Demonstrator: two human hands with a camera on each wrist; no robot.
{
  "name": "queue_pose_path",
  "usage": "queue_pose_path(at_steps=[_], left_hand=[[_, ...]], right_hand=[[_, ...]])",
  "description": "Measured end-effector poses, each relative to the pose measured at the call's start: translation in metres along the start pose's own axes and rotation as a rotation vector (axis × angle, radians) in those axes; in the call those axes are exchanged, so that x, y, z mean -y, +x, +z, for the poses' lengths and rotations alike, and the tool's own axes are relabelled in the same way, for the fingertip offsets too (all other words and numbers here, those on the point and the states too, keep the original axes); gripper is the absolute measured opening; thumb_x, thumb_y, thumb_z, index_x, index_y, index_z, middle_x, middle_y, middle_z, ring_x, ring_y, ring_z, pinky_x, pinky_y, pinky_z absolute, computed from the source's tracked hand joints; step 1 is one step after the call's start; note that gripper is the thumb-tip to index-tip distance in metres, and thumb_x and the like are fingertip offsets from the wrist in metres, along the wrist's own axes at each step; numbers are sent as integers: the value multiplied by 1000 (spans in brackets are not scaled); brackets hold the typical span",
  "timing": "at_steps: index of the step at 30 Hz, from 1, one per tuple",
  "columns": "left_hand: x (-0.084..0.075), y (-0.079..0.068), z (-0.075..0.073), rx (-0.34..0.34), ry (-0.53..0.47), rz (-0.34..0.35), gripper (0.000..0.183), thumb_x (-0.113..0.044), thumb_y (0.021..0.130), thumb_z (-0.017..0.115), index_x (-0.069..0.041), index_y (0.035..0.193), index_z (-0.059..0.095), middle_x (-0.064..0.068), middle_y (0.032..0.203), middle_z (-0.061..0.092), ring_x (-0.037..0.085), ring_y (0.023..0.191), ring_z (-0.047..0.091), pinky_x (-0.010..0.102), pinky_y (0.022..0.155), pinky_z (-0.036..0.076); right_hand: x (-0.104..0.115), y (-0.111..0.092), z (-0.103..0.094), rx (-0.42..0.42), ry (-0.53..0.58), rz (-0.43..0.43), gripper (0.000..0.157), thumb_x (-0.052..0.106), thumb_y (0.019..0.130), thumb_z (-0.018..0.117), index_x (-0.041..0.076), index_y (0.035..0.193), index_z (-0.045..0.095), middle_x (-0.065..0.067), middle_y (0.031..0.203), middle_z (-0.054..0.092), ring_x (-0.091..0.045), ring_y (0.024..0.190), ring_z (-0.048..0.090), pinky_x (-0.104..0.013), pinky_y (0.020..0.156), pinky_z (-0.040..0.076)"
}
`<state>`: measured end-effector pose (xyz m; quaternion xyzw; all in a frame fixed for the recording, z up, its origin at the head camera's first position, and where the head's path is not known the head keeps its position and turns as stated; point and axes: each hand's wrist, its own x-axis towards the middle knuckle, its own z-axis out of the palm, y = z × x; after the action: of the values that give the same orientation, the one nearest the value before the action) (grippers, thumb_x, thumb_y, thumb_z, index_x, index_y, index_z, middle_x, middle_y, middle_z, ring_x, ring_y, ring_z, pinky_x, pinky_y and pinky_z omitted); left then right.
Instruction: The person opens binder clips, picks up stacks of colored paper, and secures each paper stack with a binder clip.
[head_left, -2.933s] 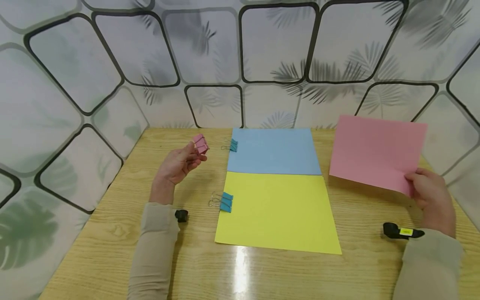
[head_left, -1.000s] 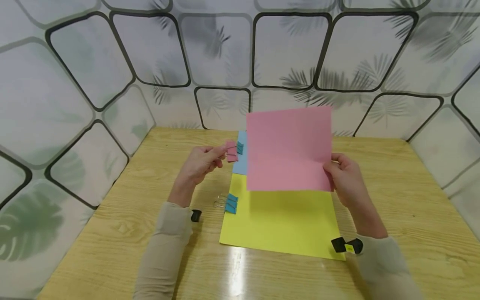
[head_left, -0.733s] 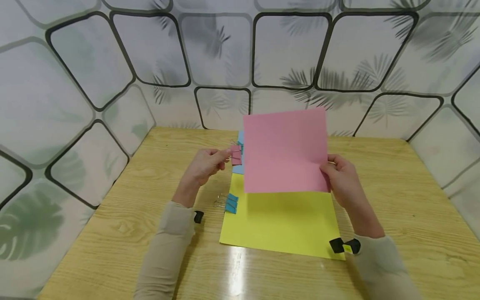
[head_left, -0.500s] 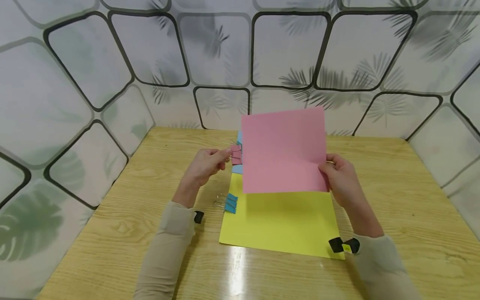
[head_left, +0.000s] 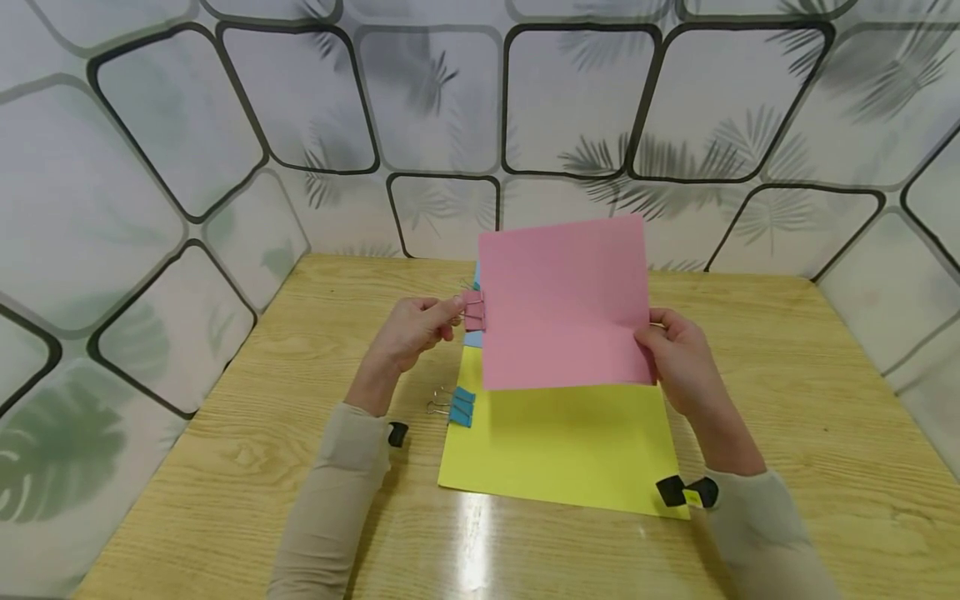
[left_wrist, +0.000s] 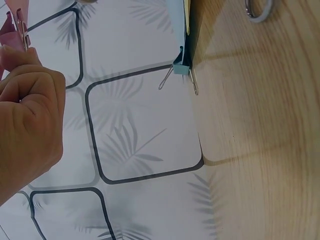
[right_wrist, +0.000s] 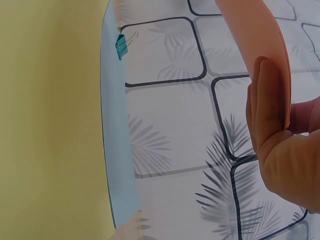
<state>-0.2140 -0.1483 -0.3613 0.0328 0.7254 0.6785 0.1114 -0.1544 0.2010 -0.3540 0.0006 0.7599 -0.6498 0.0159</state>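
Observation:
My left hand [head_left: 411,332] pinches a pink binder clip [head_left: 473,310], thumb on top, in the head view. The clip's mouth meets the left edge of a pink sheet [head_left: 562,308]. My right hand [head_left: 678,354] grips that sheet near its lower right corner, thumb in front. The sheet is held up above the table and hides most of a blue sheet [head_left: 472,339]. In the right wrist view, the fingers of my right hand [right_wrist: 280,135] lie along one face of the slightly bent pink sheet [right_wrist: 255,30].
A yellow sheet [head_left: 577,450] lies on the wooden table [head_left: 217,400], with a blue binder clip [head_left: 462,407] on its left edge. A teal binder clip [right_wrist: 121,46] sits on the blue sheet's edge. A patterned wall [head_left: 427,100] stands behind.
My right hand has brought the pink sheet leftward from the right side, over the blue and yellow sheets. My left hand has moved right, bringing the pink binder clip to the sheet's left edge.

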Motion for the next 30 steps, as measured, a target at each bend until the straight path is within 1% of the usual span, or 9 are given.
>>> queue_pose_path(at_steps=[3, 8, 10, 12, 17, 19, 26, 30], left_hand=[[0, 0, 0, 12, -9, 5, 35, -31, 94, 69, -14, 64, 66, -2, 67, 59, 11, 59, 51, 22, 52, 27], [-1, -1, 1, 11, -18, 9, 34, -31, 94, 69, -13, 65, 67, -2, 67, 59, 13, 61, 53, 22, 53, 28], [-1, -1, 2, 12, -9, 13, 34, -31, 94, 69, -13, 66, 67, -2, 65, 58, 12, 60, 52, 22, 52, 28], [-1, -2, 2, 12, 0, 17, 34, -31, 94, 69, -12, 66, 68, -2, 63, 57, 12, 60, 52, 22, 52, 28], [-1, -2, 2, 16, 21, 22, 34, -31, 95, 68, -12, 66, 67, -2, 61, 56, 11, 57, 51, 23, 52, 27], [-1, -2, 3, 16, 24, 22, 34, -31, 95, 67, -12, 67, 67, -2, 61, 56, 11, 57, 51, 23, 52, 27], [-1, -1, 4, 11, 37, 23, 34, -30, 95, 67, -12, 66, 67, -2, 60, 55, 11, 57, 50, 23, 51, 26], [0, -2, 5, 12, 40, 23, 35, -32, 95, 67, -13, 66, 67, -2, 61, 56, 12, 60, 53, 23, 52, 27]], right_hand=[[0, -1, 1, -3, 2, -2, 40, 21, 107, 45, -8, 135, 43, -6, 111, 60, -12, 86, 67, -27, 74, 59], [0, -1, 2, 2, -11, -4, 43, 23, 107, 45, -7, 137, 42, -16, 119, 57, -13, 86, 66, -27, 74, 59], [1, -1, 2, 4, -14, -7, 44, 23, 107, 45, -7, 138, 42, -17, 120, 57, -13, 87, 67, -27, 74, 59], [1, -1, 2, 2, -18, -10, 43, 23, 107, 44, -7, 137, 42, -15, 119, 58, -13, 87, 67, -27, 74, 59], [0, 0, 3, -3, -6, -10, 39, 20, 107, 44, -8, 134, 44, -2, 105, 63, -12, 83, 67, -27, 72, 59], [0, 0, 3, -1, 5, -9, 38, 18, 106, 44, -9, 133, 44, 1, 102, 63, -11, 82, 67, -27, 70, 59], [1, 0, 6, 9, 13, -13, 38, 16, 106, 44, -10, 134, 43, -3, 105, 62, -12, 82, 67, -28, 70, 59], [0, 0, 7, 19, 14, -15, 38, 16, 106, 44, -10, 133, 43, -3, 104, 63, -12, 82, 67, -28, 69, 59]])
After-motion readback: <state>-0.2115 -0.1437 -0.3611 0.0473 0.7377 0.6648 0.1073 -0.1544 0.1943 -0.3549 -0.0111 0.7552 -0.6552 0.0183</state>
